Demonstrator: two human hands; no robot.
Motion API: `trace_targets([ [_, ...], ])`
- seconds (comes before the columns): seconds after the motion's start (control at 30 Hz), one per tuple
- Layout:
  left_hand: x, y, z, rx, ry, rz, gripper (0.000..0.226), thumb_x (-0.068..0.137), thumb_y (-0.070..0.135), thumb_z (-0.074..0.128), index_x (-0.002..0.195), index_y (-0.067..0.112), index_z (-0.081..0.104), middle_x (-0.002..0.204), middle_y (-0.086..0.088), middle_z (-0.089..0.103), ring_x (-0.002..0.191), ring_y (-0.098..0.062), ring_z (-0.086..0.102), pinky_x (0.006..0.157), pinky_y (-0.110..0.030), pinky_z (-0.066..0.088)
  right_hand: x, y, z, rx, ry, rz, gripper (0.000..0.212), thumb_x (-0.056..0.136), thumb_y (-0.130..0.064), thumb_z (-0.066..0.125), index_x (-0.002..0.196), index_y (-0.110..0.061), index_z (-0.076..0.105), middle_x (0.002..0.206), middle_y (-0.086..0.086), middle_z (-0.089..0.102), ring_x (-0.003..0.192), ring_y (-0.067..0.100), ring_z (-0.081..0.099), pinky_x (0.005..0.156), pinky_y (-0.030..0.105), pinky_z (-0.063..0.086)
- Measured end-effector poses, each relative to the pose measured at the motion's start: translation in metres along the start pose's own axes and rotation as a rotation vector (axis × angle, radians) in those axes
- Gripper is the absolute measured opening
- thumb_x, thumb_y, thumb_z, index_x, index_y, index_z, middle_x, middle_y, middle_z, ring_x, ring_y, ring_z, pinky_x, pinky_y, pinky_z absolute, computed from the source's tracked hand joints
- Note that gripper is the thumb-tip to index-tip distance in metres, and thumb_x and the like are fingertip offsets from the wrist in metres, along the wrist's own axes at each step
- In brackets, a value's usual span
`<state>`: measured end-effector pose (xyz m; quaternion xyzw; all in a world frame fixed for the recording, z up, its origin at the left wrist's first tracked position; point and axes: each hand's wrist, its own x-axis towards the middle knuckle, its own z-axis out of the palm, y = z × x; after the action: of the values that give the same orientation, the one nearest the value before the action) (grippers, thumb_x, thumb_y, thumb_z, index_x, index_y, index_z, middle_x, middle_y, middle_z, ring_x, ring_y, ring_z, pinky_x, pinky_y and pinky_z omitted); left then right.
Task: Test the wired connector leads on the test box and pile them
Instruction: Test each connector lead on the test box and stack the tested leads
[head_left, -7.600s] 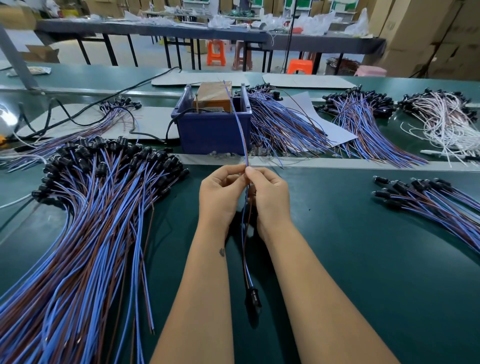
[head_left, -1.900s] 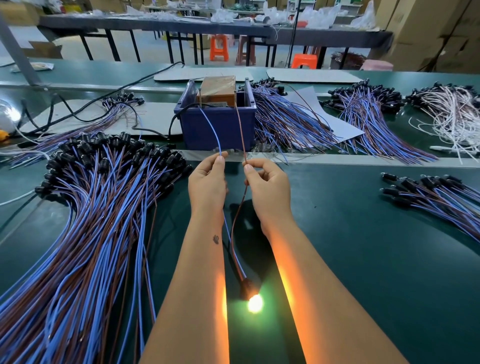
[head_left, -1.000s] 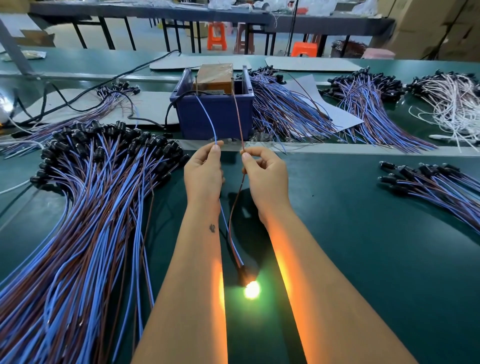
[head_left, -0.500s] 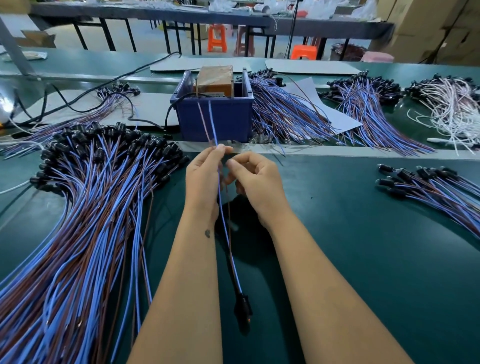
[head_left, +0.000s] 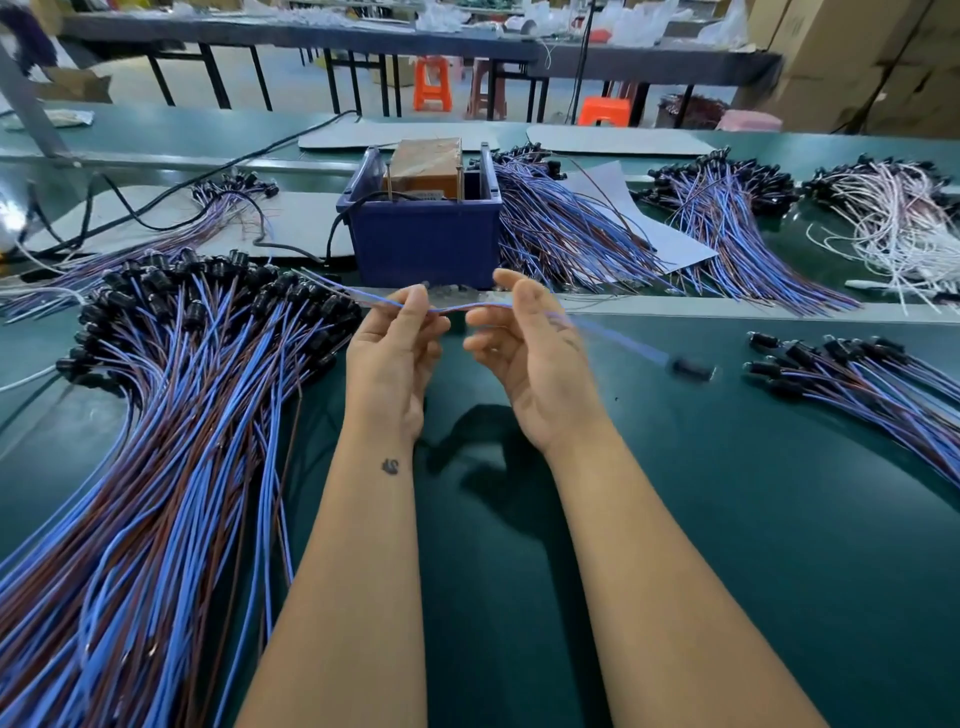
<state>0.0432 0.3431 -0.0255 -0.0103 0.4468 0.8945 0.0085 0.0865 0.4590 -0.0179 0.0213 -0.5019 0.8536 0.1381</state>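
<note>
- I take the dark blue plastic test box (head_left: 423, 244), with its tan block inside and two upright metal pins, as my landmark; it stands on the green bench mat (head_left: 727, 519) at the far edge of the work area.
- Left of the box and running toward me lies the large fan of blue and brown wired leads with black round connectors (head_left: 171, 415). Its connector heads reach almost to my left hand, so a swing of the held wire could hook one and drag it out of the fan.
- Right of the box, near the mat's right edge, sits the smaller pile of the same blue and brown leads (head_left: 857, 384). I judge the held lead is bound there; if thrown loosely it may land short or crosswise and muddle the pile.
- Behind and right of the box more bundles lie on paper sheets, well apart from my hands.
- In front of the box I hold one thin blue and brown lead (head_left: 452, 307) stretched sideways in the air.
- My left hand (head_left: 395, 358) pinches the wire between thumb and forefinger; the other fingers are curled.
- My right hand (head_left: 535, 358) has the wire running under its thumb, fingers loosely bent; whether they truly clamp it I cannot tell.
- The lead's black connector head (head_left: 691, 368) hangs blurred right of the box, just short of the smaller pile; it could whip and knock those connectors.
</note>
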Motion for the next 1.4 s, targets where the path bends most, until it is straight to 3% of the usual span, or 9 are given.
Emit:
trace_targets([
  [0.17, -0.007, -0.012, 0.006, 0.325, -0.166, 0.124, 0.014, 0.089, 0.009, 0.07, 0.081, 0.02, 0.073, 0.066, 0.007, 0.069, 0.063, -0.004, 0.064, 0.062, -0.016, 0.05, 0.005, -0.012, -0.021, -0.029, 0.346, -0.003, 0.026, 0.104, -0.024, 0.043, 0.087, -0.015, 0.061, 0.063, -0.005, 0.062, 0.053, 0.008, 0.06, 0.053, 0.018, 0.047],
  [0.33, -0.036, -0.026, 0.034, 0.446, -0.379, 0.165, 0.012, 0.088, 0.004, 0.07, 0.08, 0.013, 0.072, 0.062, 0.005, 0.066, 0.06, -0.007, 0.058, 0.062, -0.018, 0.049, 0.0, -0.036, -0.049, -0.261, 0.462, -0.021, 0.031, 0.106, -0.018, 0.036, 0.079, -0.016, 0.05, 0.067, 0.002, 0.059, 0.046, 0.007, 0.056, 0.047, 0.019, 0.046],
  [0.5, -0.091, -0.056, 0.079, 0.521, -0.699, 0.071, 0.016, 0.084, -0.001, 0.073, 0.077, 0.014, 0.072, 0.073, -0.003, 0.066, 0.069, -0.01, 0.057, 0.069, -0.019, 0.045, -0.014, -0.092, -0.103, -0.877, 0.512, 0.04, 0.029, 0.102, -0.016, 0.038, 0.076, -0.015, 0.051, 0.061, 0.003, 0.048, 0.049, 0.013, 0.045, 0.05, 0.025, 0.034],
  [0.67, -0.141, -0.095, 0.126, 0.63, -0.982, 0.167, 0.023, 0.077, -0.014, 0.069, 0.093, 0.001, 0.076, 0.093, -0.006, 0.065, 0.077, -0.012, 0.061, 0.078, -0.019, 0.05, -0.043, -0.156, -0.159, -1.634, 0.375, 0.244, 0.025, 0.099, -0.02, 0.041, 0.089, -0.009, 0.061, 0.094, 0.012, 0.062, 0.088, 0.028, 0.056, 0.073, 0.034, 0.041],
  [0.8, -0.164, -0.118, 0.137, 0.722, -1.087, 0.078, 0.045, 0.077, -0.011, 0.056, 0.102, 0.021, 0.074, 0.099, 0.002, 0.071, 0.088, -0.011, 0.064, 0.08, -0.015, 0.049, -0.07, -0.191, -0.198, -1.929, 0.49, 0.354, 0.025, 0.101, -0.024, 0.039, 0.097, -0.01, 0.059, 0.108, 0.015, 0.062, 0.094, 0.032, 0.056, 0.074, 0.036, 0.043],
  [0.97, -0.162, -0.125, 0.132, 0.684, -0.926, -0.006, 0.036, 0.087, -0.001, 0.056, 0.087, 0.032, 0.07, 0.085, 0.013, 0.07, 0.083, -0.003, 0.065, 0.084, -0.019, 0.052, -0.088, -0.19, -0.218, -2.003, 0.636, 0.444, 0.025, 0.096, -0.024, 0.045, 0.115, -0.012, 0.057, 0.122, 0.017, 0.058, 0.111, 0.034, 0.053, 0.082, 0.037, 0.041],
  [1.1, -0.155, -0.117, 0.133, 0.535, -0.697, -0.134, 0.036, 0.092, 0.001, 0.05, 0.081, 0.029, 0.069, 0.073, 0.011, 0.069, 0.068, -0.005, 0.061, 0.067, -0.019, 0.051, -0.083, -0.163, -0.199, -2.066, 0.761, 0.191, 0.037, 0.09, -0.022, 0.051, 0.126, -0.012, 0.053, 0.13, 0.016, 0.043, 0.12, 0.035, 0.037, 0.1, 0.04, 0.032],
  [1.23, -0.136, -0.102, 0.122, 0.564, -0.354, 0.002, 0.033, 0.089, 0.003, 0.049, 0.078, 0.028, 0.067, 0.062, 0.013, 0.063, 0.046, -0.003, 0.044, 0.045, -0.014, 0.037, -0.064, -0.119, -0.156, -1.952, 0.602, -0.01, 0.039, 0.088, -0.023, 0.054, 0.126, -0.016, 0.052, 0.132, 0.011, 0.038, 0.121, 0.032, 0.033, 0.102, 0.04, 0.026],
  [1.4, -0.087, -0.057, 0.076, 0.6, 0.009, 0.176, 0.029, 0.086, 0.003, 0.044, 0.079, 0.024, 0.063, 0.062, 0.011, 0.058, 0.05, -0.005, 0.044, 0.053, -0.025, 0.037, -0.034, -0.049, -0.089, -1.819, 0.32, -0.077, 0.04, 0.091, -0.028, 0.053, 0.13, -0.02, 0.05, 0.134, 0.009, 0.036, 0.125, 0.03, 0.03, 0.104, 0.038, 0.02],
])
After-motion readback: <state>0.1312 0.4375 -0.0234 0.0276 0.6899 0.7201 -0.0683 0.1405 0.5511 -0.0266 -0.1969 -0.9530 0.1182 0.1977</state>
